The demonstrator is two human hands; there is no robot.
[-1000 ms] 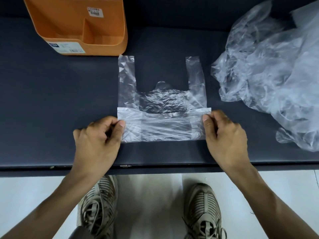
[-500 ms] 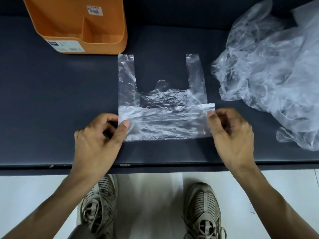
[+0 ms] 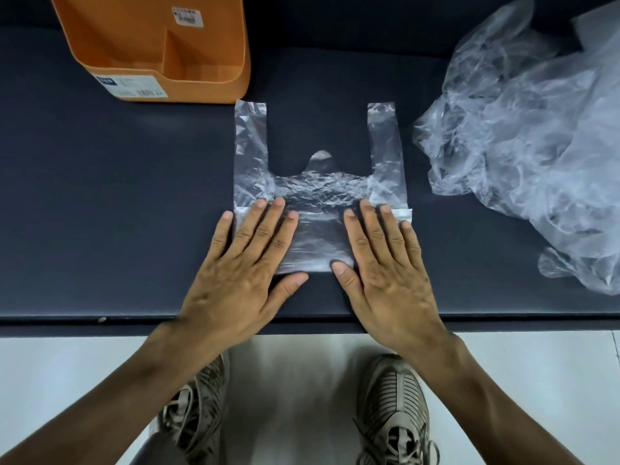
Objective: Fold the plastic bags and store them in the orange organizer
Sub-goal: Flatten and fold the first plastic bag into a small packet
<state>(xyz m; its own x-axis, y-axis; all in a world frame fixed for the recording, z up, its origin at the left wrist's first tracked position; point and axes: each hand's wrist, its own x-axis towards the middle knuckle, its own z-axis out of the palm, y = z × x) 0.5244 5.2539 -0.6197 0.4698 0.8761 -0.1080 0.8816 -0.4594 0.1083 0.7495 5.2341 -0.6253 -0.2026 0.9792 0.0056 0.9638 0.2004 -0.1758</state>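
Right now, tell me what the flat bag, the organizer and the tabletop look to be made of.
Flat bag: thin clear plastic film, glossy; the dark top shows through its crinkles.
Orange organizer: rigid moulded plastic, it seems, smooth and matte, with rounded corners and a moulded divider.
Tabletop: dark, smooth and matte; perhaps a laminate or a padded cover, I cannot tell which.

Evenly lit from above, soft and diffuse, moderately bright. Faint shadows only, close under the left hand (image 3: 241, 263) and right hand (image 3: 385, 263) on the dark table (image 3: 100, 213). Mild white sheen on the creases of the plastic bag (image 3: 318, 193) and on the heap of bags (image 3: 523, 146) at far right. Sharp at centre; smeared near the shoes (image 3: 392, 407) on the pale floor (image 3: 295, 380). Wide-angle bowing along the table's near edge.
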